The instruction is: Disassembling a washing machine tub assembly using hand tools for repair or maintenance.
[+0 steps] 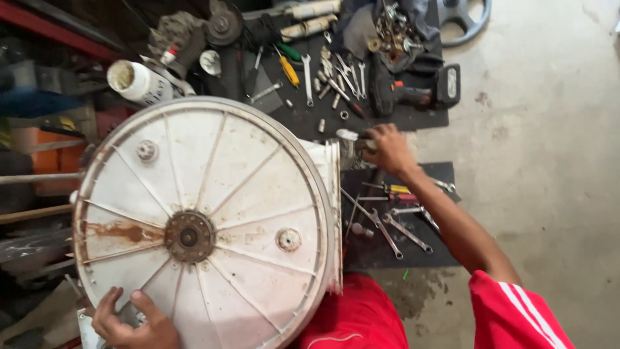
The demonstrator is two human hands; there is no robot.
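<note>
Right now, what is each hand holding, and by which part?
The left hand grips the round white ribbed plastic tub at its lower rim. The right hand closes on a white-tipped tool; the hold point is hidden.

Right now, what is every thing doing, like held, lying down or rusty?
Left hand: gripping the tub's lower rim.
Right hand: closed on a tool handle beside the tub.
White tub: tipped on its side, round base facing up, rust-stained.
Centre hub: rusty.
Tool handle: held, pale tip showing.
Wrenches: lying loose on the black mat.
Yellow screwdriver: lying flat.
Cordless drill: lying on its side.
</note>
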